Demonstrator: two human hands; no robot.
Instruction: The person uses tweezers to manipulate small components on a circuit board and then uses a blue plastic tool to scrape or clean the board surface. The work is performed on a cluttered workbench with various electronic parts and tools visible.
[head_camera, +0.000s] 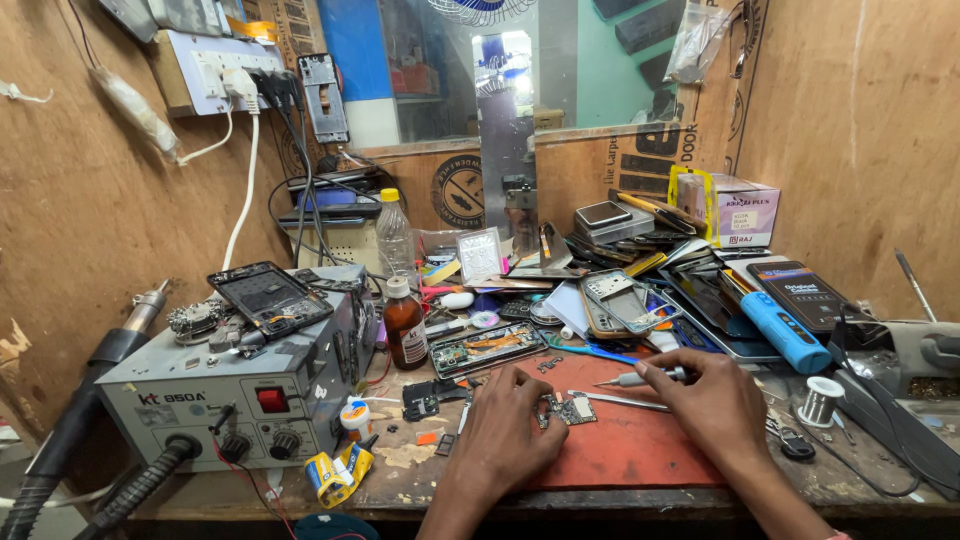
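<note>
Bright, even light from above, soft shadows, sharp focus throughout, glare at rear window (505, 60), wide-angle bending at edges

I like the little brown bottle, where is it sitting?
In the head view, the brown bottle stands upright left of centre on the bench, just right of the grey hot-air station and in front of the clear plastic bottle.

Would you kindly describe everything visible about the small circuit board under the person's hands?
The circuit board is small, flat and irregular in outline, dark with silvery metal shields. It lies on the red mat. The left hand pins its left edge with the fingertips; the right hand, holding a screwdriver, rests just beside it.
</note>
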